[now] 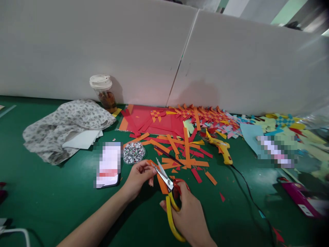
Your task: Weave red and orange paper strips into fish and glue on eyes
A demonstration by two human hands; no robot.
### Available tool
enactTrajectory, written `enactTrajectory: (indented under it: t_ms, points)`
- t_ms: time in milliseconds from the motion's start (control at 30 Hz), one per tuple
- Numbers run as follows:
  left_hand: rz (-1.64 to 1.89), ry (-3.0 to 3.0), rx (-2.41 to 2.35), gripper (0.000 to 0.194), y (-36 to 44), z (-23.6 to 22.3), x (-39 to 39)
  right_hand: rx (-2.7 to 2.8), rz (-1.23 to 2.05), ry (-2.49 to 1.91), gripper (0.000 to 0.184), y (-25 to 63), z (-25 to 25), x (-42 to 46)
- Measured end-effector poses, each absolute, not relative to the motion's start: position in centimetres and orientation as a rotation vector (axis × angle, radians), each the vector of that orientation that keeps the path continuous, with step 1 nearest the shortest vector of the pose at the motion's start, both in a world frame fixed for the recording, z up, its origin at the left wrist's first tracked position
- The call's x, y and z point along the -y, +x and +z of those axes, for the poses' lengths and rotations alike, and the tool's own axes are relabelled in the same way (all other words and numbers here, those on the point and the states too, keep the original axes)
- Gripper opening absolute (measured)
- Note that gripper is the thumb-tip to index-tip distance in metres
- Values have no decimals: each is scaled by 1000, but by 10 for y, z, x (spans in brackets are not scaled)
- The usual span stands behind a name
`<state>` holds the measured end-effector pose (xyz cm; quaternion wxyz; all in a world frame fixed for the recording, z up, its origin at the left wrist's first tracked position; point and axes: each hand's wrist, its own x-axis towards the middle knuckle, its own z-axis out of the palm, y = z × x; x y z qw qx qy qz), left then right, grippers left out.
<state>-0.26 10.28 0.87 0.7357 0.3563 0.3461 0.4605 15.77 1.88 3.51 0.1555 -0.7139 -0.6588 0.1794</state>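
Observation:
My left hand [141, 175] pinches a small orange paper strip [162, 184] between thumb and fingers. My right hand [189, 212] grips a pair of scissors [168, 183] with yellow and red handles. Their blades are parted and point up and left, with the lower blade at the paper by my left fingertips. Just behind my left hand lies a round clear case [134, 152] of googly eyes. Loose orange and red paper strips [186, 147] are strewn over the green table beyond both hands.
A yellow glue gun [219, 145] lies at the right, its black cord trailing forward. Woven paper fish [203, 115] line the back. Phones [109, 164], a patterned cloth [69, 127] and a lidded cup [104, 92] stand left; a purple tool [299, 197] lies far right.

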Motion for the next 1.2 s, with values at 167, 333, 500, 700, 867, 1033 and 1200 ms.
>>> enactTrajectory:
  t_ms: [167,333,500,700,867,1033,1200]
  points:
    - [998,782,-758,18,-3,8,-103,1876,574,-2042,33,158,34,-19]
    - [981,767,-763,20,-2,10,-103,1866,606,-2047,31,159,33,-20]
    - [948,712,-750,23,-2,13,-104,1849,638,-2061,31,159,34,-21]
    - [910,672,-728,23,-2,12,-104,1812,704,-2058,33,161,35,-21]
    - [886,665,-709,22,-3,13,-105,1835,672,-2052,31,163,36,-21]
    - [857,676,-692,21,-4,16,-105,1920,623,-2061,25,166,42,-24]
    - [821,690,-680,21,-5,17,-104,1987,620,-2055,23,167,45,-26]
